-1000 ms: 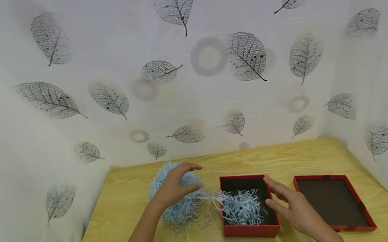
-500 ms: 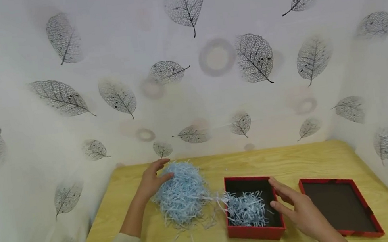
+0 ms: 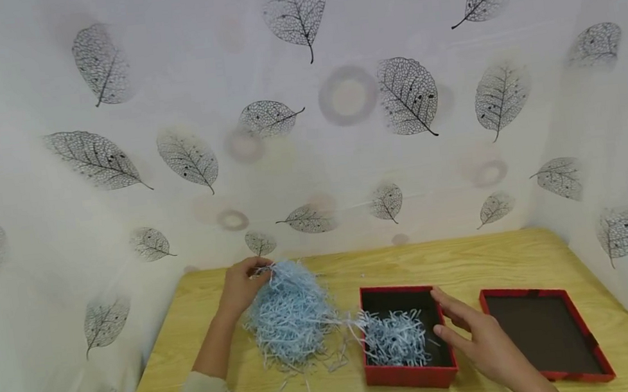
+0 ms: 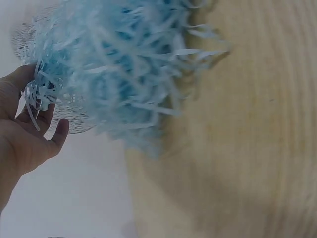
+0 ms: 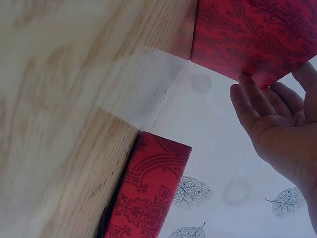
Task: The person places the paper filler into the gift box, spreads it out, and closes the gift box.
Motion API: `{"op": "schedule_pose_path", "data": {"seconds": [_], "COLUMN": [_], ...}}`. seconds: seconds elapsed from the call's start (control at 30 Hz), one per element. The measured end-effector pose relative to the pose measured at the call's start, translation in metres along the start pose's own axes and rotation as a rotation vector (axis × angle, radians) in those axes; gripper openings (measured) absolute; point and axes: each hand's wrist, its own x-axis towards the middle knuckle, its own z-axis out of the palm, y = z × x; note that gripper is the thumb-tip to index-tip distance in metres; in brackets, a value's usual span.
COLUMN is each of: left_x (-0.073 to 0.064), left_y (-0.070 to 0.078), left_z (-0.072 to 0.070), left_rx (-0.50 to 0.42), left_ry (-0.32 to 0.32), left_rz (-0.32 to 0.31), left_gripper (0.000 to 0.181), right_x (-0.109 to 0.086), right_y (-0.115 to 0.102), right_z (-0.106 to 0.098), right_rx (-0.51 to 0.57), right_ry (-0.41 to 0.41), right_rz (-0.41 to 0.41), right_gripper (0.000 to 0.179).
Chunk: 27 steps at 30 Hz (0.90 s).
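A fluffy heap of light blue shredded paper (image 3: 290, 318) lies on the left half of the table. My left hand (image 3: 241, 285) is at its far left edge, pinching some strands between thumb and fingers. In the left wrist view, strands of the shredded paper (image 4: 124, 64) hang across the fingers of the left hand (image 4: 29, 129). Right of the heap, a red box (image 3: 410, 376) with a dark inside holds more shredded paper (image 3: 397, 340). My right hand (image 3: 484, 341) touches the box's right side, thumb and fingertips at the rim. Patterned red covers the box's outer wall (image 5: 252, 34).
A red lid (image 3: 541, 332), dark inside facing up, lies right of the box. Loose strands (image 3: 346, 325) trail from the heap over the box's left rim. Behind the wooden table (image 3: 443, 259) hangs a pale leaf-printed sheet (image 3: 309, 157).
My left hand has moved left from above the heap to its far left edge, and its fingers have closed on some strands. The right hand stays at the box.
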Motion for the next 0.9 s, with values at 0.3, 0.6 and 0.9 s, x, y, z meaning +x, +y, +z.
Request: {"op": "schedule_pose_path", "data": {"seconds": [0.3, 0.6, 0.9], "left_x": [0.006, 0.014, 0.017], "left_y": [0.048, 0.107, 0.176], "left_z": [-0.049, -0.083, -0.081], "left_rx": [-0.050, -0.086, -0.194], "left_ry": [0.065, 0.185, 0.157], "left_rz": [0.104, 0.265, 0.521], "left_gripper": [0.021, 0.020, 0.022], "right_x": [0.001, 0.001, 0.001], "right_y": [0.002, 0.004, 0.005], "right_z": [0.000, -0.001, -0.001], "right_rx": [0.001, 0.001, 0.017], "right_ry": [0.010, 0.014, 0.014], "right_rz": [-0.028, -0.044, -0.045], "right_gripper": [0.068, 0.068, 0.068]}}
